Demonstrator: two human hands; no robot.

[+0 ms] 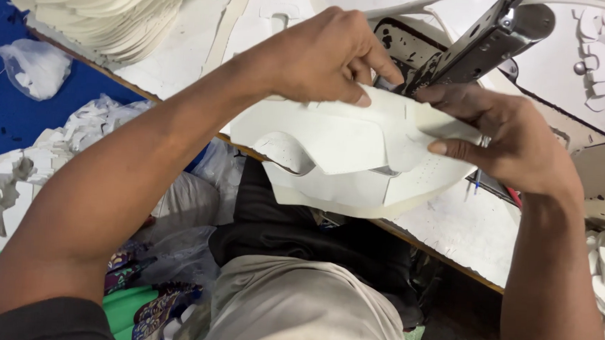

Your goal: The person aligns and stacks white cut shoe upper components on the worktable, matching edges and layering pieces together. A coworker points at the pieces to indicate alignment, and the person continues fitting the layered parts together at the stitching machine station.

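Head view. Left hand point(326, 54) at 12 o'clock, fingers pinched down on the top edge of a stack of white cut panels point(348, 155); thumb underneath, pressing the layers flat so they stay aligned. Right hand point(504, 136) at 2 o'clock, thumb and forefinger nipped on the panels' right corner, feeding that edge toward the sewing machine head point(485, 41), just beside the fingertips. The panels hang half off the worktable point(451, 226) edge, over the lap, held taut between both hands. Stacks of cut white pieces point(104, 8) at 10 o'clock; scrap offcuts point(12, 175) at 8 o'clock, low on the floor side.
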